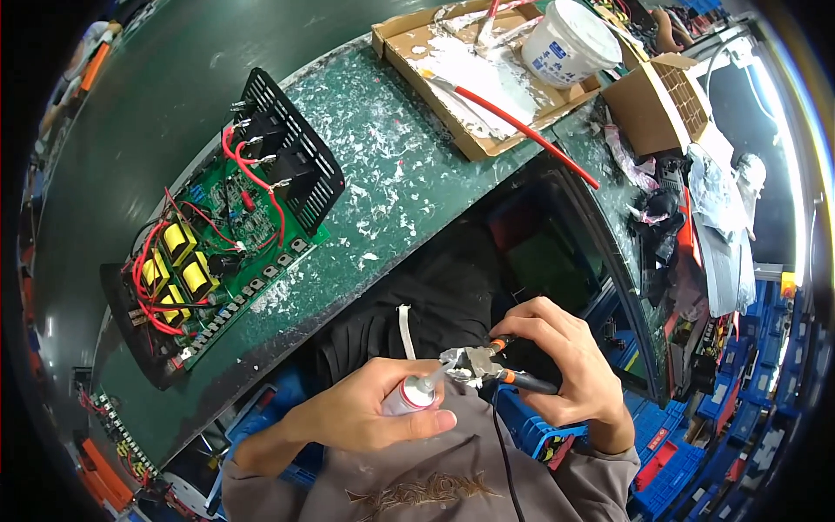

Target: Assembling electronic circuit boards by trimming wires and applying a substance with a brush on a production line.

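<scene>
My left hand is wrapped round a small white glue bottle with a reddish rim and a narrow nozzle. In my right hand is a pair of pliers with black and orange handles, spread apart. Their white-smeared jaws meet the nozzle's tip; whether they grip it, I cannot tell. Both hands are above my lap, off the bench edge. On the bench to the left lies a green circuit board with yellow-wrapped transformers, red wires and black end panels.
White flakes litter the green bench. At its back stands a cardboard tray with white paste, a white bucket and a red-handled brush. A cardboard box is at right, blue bins below. A black cable hangs before me.
</scene>
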